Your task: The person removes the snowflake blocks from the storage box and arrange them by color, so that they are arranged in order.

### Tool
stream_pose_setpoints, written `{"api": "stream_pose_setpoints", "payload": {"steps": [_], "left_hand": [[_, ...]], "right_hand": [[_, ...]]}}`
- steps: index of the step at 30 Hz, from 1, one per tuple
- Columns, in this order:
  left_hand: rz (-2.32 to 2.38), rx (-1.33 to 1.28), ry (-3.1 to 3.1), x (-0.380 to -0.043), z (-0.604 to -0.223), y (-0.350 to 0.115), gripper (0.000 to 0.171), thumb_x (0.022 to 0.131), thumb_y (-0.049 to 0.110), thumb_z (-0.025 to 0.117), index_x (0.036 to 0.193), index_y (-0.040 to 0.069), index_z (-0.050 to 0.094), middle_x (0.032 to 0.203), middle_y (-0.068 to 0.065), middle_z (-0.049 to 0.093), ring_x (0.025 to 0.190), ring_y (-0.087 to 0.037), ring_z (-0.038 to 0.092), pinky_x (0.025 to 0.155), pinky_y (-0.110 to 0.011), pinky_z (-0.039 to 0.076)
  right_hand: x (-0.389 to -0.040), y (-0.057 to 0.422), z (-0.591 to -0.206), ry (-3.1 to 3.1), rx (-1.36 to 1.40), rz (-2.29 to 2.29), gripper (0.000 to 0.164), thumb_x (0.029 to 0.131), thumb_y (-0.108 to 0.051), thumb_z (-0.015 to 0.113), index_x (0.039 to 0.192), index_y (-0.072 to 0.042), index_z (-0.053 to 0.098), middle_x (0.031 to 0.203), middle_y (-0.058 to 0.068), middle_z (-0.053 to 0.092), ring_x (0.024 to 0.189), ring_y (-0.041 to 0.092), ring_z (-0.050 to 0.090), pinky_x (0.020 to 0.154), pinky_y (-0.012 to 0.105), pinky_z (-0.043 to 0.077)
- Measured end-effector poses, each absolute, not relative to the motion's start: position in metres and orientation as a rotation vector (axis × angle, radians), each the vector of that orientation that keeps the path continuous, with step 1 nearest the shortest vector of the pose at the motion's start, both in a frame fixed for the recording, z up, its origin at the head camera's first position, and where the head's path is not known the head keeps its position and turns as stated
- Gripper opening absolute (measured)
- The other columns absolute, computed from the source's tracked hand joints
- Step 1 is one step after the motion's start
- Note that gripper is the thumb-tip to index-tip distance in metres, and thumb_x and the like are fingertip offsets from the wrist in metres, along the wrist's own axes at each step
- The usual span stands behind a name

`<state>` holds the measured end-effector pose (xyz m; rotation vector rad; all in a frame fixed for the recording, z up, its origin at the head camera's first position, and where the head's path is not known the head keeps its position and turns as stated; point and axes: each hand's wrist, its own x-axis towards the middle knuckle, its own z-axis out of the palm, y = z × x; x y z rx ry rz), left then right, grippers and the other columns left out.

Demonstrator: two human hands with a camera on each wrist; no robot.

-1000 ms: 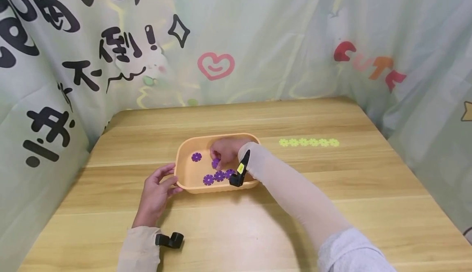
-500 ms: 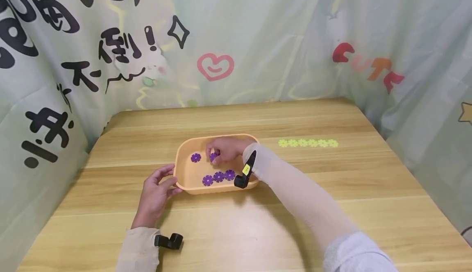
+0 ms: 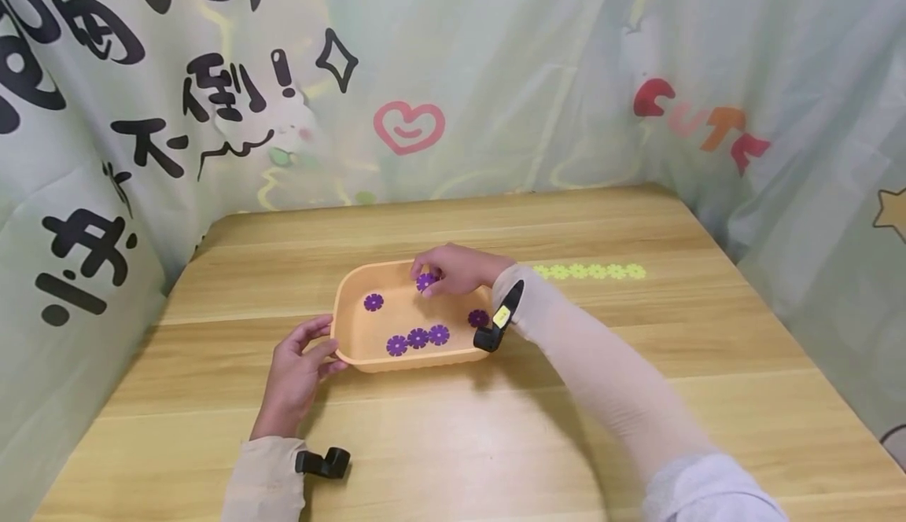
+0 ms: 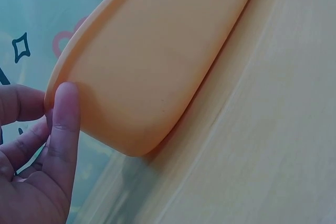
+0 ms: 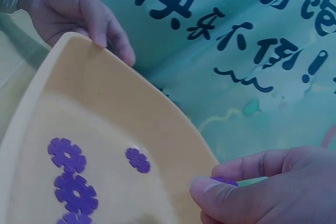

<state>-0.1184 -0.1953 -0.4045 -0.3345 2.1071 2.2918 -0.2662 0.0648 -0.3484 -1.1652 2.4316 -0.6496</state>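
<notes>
My left hand holds the left end of a shallow orange plastic tray. The left wrist view shows its thumb against the tray's wall, with other fingers at the rim. Over the tray's far side, my right hand pinches a purple snowflake disc between thumb and fingers; only a sliver of that disc shows in the right wrist view. Three more purple discs lie in a touching row along the tray's near side. Single purple discs lie at the left and right.
A straight row of several yellow-green snowflake discs lies on the wooden table, right of the tray and partly behind my right sleeve. A printed curtain surrounds the table's back and sides.
My right hand has risen from inside the tray towards its far rim and moved right, carrying the pinched disc. A disc at the tray's right has come into sight. My left hand keeps its hold.
</notes>
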Motion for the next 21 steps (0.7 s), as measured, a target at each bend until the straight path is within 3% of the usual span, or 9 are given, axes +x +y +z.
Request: {"api": "stream_pose_setpoints", "payload": {"steps": [10, 21], "left_hand": [[2.302, -0.341, 2.103, -0.119, -0.405, -0.196, 0.042, 0.093, -0.009, 0.054, 0.134, -0.007, 0.045, 0.115, -0.012, 0.045, 0.075, -0.012, 0.058, 0.065, -0.024, 0.06], [2.288, -0.344, 2.105, -0.119, -0.405, -0.196, 0.042, 0.094, -0.007, 0.054, 0.135, -0.005, 0.046, 0.117, -0.012, 0.044, 0.076, -0.012, 0.058, 0.066, -0.025, 0.06]], "right_hand": [[-0.268, 0.089, -0.339, 2.457, -1.114, -0.73, 0.033, 0.091, -0.016, 0.069, 0.12, -0.002, 0.061, 0.075, 0.001, 0.055, 0.067, 0.013, 0.048, 0.062, 0.025, 0.044], [-0.266, 0.124, -0.335, 2.511, -0.995, -0.833, 0.035, 0.09, -0.012, 0.071, 0.122, -0.003, 0.06, 0.091, 0.005, 0.065, 0.084, 0.019, 0.061, 0.074, 0.031, 0.055]]}}
